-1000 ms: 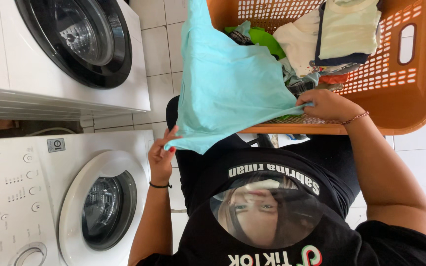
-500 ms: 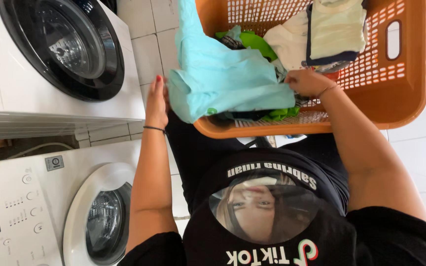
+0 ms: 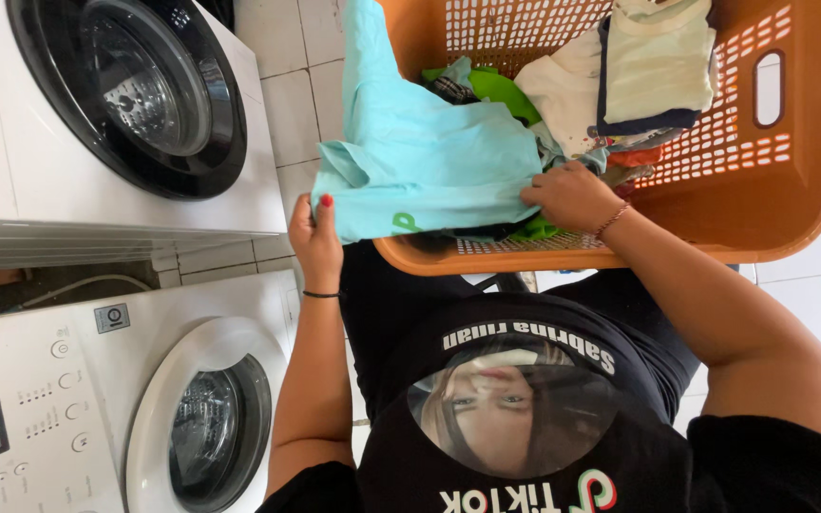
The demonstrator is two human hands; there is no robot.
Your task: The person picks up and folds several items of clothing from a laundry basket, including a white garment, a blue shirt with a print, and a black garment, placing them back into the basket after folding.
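A light turquoise garment (image 3: 429,161) hangs over the near rim of an orange plastic laundry basket (image 3: 791,199) resting on my lap. My left hand (image 3: 316,239), with red nails and a black wristband, pinches the garment's left lower corner just outside the basket. My right hand (image 3: 572,195), wearing a thin bead bracelet, grips the garment's right edge above the clothes inside the basket. The cloth is stretched between both hands.
The basket holds several other clothes, among them a cream piece (image 3: 658,57) and a green one (image 3: 501,85). A white front-loading washing machine (image 3: 125,123) stands at upper left and a second one (image 3: 97,408) at lower left. The floor is white tile (image 3: 287,85).
The garment, held up and spread wide a second ago, has come down and bunched over the basket rim. My left hand rose toward the basket, then dropped back slightly.
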